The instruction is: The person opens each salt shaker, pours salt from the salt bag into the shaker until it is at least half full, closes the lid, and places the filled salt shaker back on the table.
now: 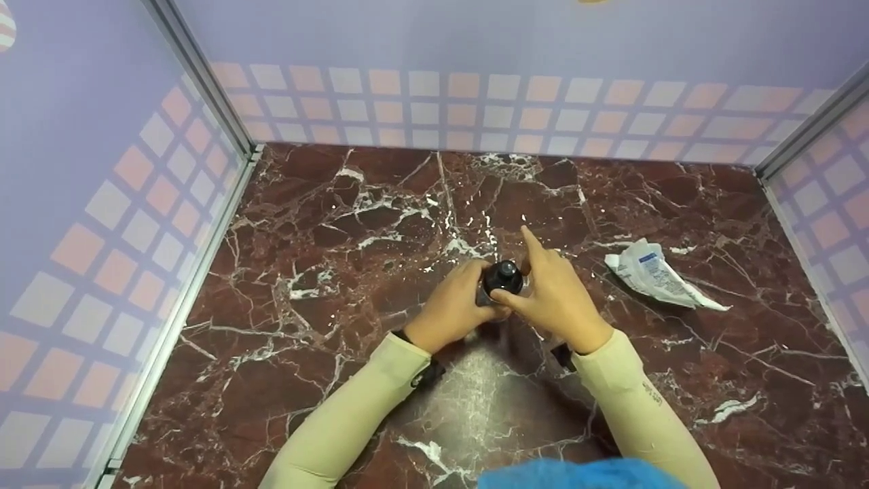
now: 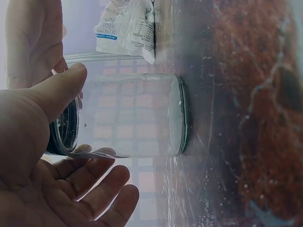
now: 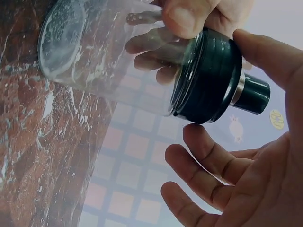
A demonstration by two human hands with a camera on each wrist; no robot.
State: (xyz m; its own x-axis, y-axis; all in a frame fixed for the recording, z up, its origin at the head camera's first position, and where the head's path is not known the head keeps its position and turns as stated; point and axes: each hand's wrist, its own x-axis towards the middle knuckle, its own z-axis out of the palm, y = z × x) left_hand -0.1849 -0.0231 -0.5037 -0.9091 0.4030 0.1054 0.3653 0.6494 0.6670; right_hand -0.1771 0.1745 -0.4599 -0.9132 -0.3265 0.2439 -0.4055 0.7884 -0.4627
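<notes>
Glass jar (image 2: 130,116) is best kept steady: left hand (image 1: 451,309) grips it; right hand (image 1: 560,292), loosely spread, touches the black lid (image 3: 210,80).

In the head view, lid (image 1: 504,273), left hand (image 1: 449,307) and right hand (image 1: 561,297) hide most of the jar (image 2: 130,116). Print on the packet (image 1: 652,278) is too small to read; the near edge cuts off a blue thing (image 1: 577,474).

Jar (image 2: 132,116): smooth, transparent, glass-like wall. Lid (image 3: 210,78): glossy, plastic-like. Counter (image 1: 271,380): polished, marble-patterned. Packet (image 1: 655,275): crinkled film. Sleeves (image 1: 346,411): smooth, matt cloth.
</notes>
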